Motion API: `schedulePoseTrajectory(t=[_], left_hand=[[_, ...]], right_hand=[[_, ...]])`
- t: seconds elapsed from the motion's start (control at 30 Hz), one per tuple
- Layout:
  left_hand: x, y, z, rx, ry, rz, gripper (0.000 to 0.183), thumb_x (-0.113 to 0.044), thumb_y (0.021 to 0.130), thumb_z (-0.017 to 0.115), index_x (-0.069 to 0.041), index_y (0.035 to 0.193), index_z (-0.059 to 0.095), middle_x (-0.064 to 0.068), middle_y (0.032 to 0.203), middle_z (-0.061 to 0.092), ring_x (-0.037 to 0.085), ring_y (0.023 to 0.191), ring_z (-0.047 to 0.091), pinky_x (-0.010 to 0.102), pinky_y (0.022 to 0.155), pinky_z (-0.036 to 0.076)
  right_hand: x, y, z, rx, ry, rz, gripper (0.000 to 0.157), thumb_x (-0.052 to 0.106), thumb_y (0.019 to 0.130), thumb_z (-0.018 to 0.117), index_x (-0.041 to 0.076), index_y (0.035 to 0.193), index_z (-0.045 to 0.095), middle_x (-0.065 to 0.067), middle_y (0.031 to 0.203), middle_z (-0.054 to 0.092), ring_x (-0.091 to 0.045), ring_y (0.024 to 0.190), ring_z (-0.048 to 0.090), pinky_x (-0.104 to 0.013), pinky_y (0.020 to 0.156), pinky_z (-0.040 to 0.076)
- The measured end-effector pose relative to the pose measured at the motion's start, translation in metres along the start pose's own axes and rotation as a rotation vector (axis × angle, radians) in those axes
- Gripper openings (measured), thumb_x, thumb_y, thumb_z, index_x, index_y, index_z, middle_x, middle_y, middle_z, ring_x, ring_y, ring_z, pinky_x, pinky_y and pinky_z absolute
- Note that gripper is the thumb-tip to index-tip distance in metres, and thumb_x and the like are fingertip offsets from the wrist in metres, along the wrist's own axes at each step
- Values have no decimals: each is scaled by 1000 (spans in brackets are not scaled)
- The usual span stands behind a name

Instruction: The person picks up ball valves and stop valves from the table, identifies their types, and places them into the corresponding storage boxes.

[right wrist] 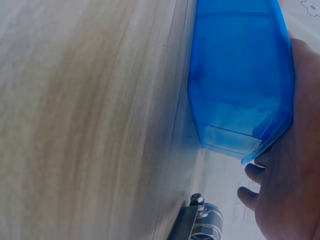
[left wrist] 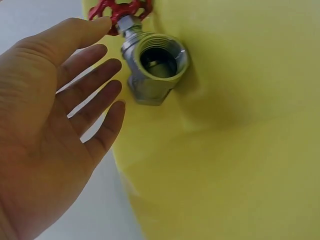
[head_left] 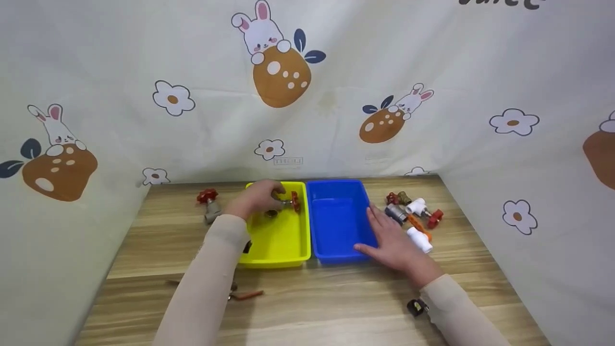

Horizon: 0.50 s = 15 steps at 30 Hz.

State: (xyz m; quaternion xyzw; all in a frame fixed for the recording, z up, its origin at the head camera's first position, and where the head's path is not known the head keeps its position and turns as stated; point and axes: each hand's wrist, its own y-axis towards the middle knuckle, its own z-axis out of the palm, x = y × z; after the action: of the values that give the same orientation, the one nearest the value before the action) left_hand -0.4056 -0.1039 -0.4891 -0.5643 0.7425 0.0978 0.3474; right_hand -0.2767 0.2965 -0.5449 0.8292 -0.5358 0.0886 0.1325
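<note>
Inside the yellow bin [head_left: 283, 240] lies a metal gate valve [left wrist: 155, 82] with a red handwheel [head_left: 295, 201]; its threaded opening faces the left wrist camera. My left hand [head_left: 262, 197] reaches over the bin beside this valve. The fingers are spread and slightly bent, and the thumb tip overlaps the handwheel in the left wrist view. My right hand [head_left: 391, 242] rests on the right rim of the blue bin [head_left: 338, 257], fingers extended along it and thumb over the near edge. No objects show inside the blue bin.
Left of the yellow bin stands another red-wheeled valve [head_left: 212, 211]. A red-handled piece [head_left: 247, 295] lies in front, partly behind the left sleeve. White valves [head_left: 419, 239] and several metal and red-handled ones are grouped at right. A black-ended piece [head_left: 416, 307] lies by the right sleeve.
</note>
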Motion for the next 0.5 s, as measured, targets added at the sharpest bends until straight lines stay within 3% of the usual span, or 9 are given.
schedulePoseTrajectory(t=[0.23, 0.5], left_hand=[[3, -13, -21, -43, 14, 71, 47, -30, 106, 75, -13, 148, 68, 9, 150, 66, 34, 134, 60, 58, 120, 47], [17, -26, -46, -108, 7, 83, 38, -26, 108, 73, -11, 143, 70, 11, 143, 68, 35, 129, 61, 57, 119, 48]], right_hand=[[0, 1, 0, 0, 15, -12, 111, 72, 102, 64, 0, 175, 21, -18, 184, 17, -48, 164, 26, -73, 127, 27], [-2, 1, -1, -1, 13, -19, 113, 76, 101, 60, -1, 174, 21, -18, 184, 15, -49, 164, 27, -73, 126, 28]])
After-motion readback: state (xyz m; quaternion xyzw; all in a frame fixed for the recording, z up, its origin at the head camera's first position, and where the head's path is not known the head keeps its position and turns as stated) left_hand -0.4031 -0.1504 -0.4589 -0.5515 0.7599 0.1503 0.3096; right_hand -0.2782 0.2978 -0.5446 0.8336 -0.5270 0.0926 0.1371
